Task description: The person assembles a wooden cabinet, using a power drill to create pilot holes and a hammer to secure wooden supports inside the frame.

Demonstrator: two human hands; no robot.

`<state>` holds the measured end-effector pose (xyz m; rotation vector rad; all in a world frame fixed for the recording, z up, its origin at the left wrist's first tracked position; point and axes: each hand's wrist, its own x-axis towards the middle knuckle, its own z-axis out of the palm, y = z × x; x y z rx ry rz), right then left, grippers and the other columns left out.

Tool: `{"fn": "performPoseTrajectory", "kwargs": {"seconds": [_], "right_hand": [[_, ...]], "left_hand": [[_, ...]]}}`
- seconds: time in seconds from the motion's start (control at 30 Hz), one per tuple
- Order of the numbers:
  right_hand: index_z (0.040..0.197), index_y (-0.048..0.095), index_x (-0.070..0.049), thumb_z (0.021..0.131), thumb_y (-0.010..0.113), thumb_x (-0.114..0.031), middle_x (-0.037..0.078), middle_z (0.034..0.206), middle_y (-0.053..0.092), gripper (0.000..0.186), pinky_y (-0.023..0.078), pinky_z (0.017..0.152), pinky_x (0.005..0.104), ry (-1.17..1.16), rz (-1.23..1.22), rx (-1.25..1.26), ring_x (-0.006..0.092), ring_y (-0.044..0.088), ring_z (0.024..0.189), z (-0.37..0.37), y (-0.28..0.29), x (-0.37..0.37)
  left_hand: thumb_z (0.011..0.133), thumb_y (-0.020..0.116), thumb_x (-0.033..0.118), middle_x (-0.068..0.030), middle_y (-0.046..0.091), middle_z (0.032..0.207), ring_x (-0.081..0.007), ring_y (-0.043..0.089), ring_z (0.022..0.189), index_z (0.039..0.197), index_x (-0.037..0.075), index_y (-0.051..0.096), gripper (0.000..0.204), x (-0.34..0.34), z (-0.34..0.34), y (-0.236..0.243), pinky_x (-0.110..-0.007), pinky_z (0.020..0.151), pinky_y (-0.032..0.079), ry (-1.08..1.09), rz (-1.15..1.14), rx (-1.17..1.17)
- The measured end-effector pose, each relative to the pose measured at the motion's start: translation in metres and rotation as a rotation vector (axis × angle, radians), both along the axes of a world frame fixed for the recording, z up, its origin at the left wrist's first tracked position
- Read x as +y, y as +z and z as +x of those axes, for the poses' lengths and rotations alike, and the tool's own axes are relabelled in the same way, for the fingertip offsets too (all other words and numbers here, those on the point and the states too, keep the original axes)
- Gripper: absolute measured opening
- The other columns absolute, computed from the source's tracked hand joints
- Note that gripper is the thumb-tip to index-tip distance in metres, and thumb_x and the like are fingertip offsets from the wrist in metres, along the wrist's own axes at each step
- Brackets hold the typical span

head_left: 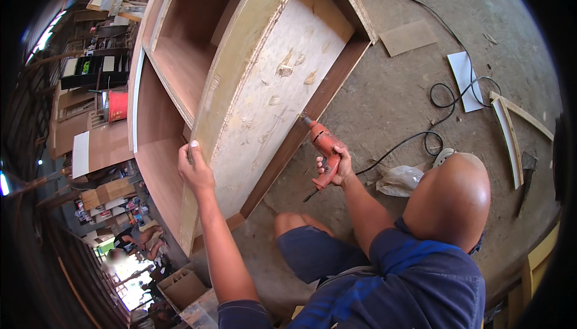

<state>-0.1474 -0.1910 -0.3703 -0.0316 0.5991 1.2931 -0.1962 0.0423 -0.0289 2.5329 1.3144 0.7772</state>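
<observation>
My right hand (338,166) is wrapped round the grip of an orange-red corded power drill (324,142). The drill's chuck end is up against the inner face of the brown base edge of a large wooden cabinet (240,100); whether the bit has entered the wood I cannot tell. A pale panel (288,82) with glue-like patches and scuffs fills the recess behind that edge. My left hand (196,169) grips the cabinet's curved plywood rim, fingers bent over it. Open reddish-brown compartments (192,28) lie on the cabinet's left side.
A black cord (402,144) loops across the concrete floor. Nearby are a brown board piece (409,37), a white sheet (464,82), a clear plastic bag (399,181), wood strips (508,142) and a hatchet (527,178). A red bucket (117,106) stands left; another person (141,242) sits farther back.
</observation>
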Motion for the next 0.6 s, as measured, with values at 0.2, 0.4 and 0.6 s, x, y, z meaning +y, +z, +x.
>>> {"fn": "performPoseTrajectory", "kwargs": {"seconds": [0.2,0.4,0.6], "right_hand": [[0.138,0.042,-0.008,0.080,0.066,-0.047,0.015,0.090,0.064,0.074,0.051,0.065,0.0364,0.030,0.028,-0.051,0.0254,0.060,0.074,0.009,-0.012,-0.008],[0.135,0.043,-0.006,0.079,0.067,-0.045,0.017,0.085,0.065,0.073,0.052,0.064,0.0362,0.066,0.002,-0.107,0.0252,0.060,0.070,0.020,-0.007,-0.019],[0.132,0.047,-0.005,0.078,0.068,-0.044,0.017,0.085,0.067,0.070,0.052,0.062,0.0367,0.048,0.022,-0.130,0.0263,0.060,0.067,0.025,0.005,-0.032]], "left_hand": [[0.099,0.060,0.033,-0.0158,0.069,0.084,-0.0290,0.065,0.079,0.098,-0.002,0.067,0.036,-0.001,0.007,-0.002,-0.041,0.075,0.048,-0.017,0.012,0.006],[0.098,0.060,0.037,-0.0169,0.069,0.087,-0.0305,0.066,0.083,0.099,-0.002,0.067,0.039,0.002,0.003,-0.001,-0.041,0.077,0.049,0.013,-0.007,0.068],[0.098,0.059,0.042,-0.0198,0.069,0.092,-0.0355,0.066,0.088,0.100,-0.001,0.067,0.044,0.001,0.001,-0.001,-0.044,0.081,0.049,0.037,0.003,0.066]]}}
